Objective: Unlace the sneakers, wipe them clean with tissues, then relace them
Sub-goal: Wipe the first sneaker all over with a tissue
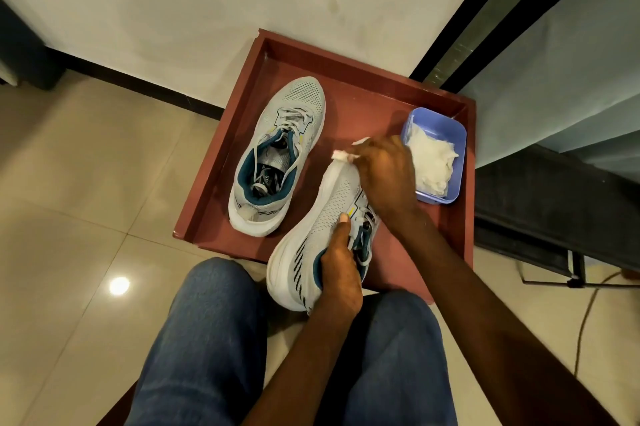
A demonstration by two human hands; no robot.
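- Nearest you, your knees in jeans (207, 339) frame the work, and your left hand (341, 273) grips the tilted sneaker (311, 235) around its collar, thumb laid along the mesh upper, fingers curled round the far side.
- That sneaker rests on its side over the near edge of the red tray (346, 79), sole turned toward your left.
- Your right hand (384, 169) is closed round a wad of tissue (341, 155) and presses it on the toe, so the step in hand looks like wiping.
- Its laces appear to be still threaded, though your hands hide most of them.
- Next, you would likely work the tissue back along the sole edge, turning the shoe with your left hand.
- Beyond, the second sneaker (277, 155) sits upright in the tray, laces loosened.
- To its right, the blue tub (450, 134) holds spare tissues.
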